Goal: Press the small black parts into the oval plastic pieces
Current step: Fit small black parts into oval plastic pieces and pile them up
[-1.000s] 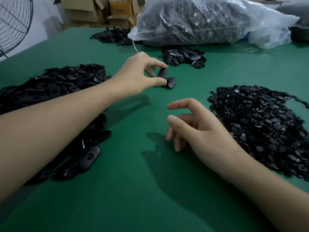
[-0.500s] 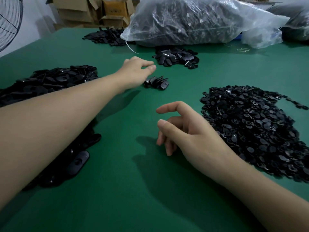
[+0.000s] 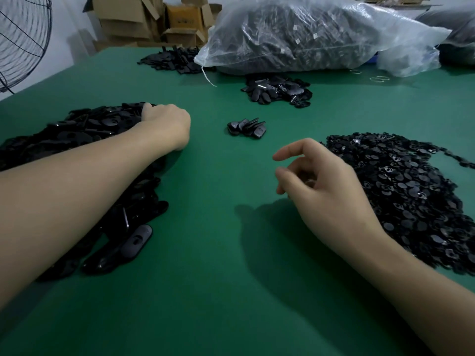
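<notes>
head: left hand (image 3: 167,124), bent fingers (image 3: 147,110) on oval pieces (image 3: 84,129)

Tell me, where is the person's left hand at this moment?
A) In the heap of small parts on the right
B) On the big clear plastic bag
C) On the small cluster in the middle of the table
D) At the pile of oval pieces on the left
D: the left hand lies at the far end of the pile of oval pieces, its fingertips hidden among them, well apart from the small cluster at mid-table.
</notes>
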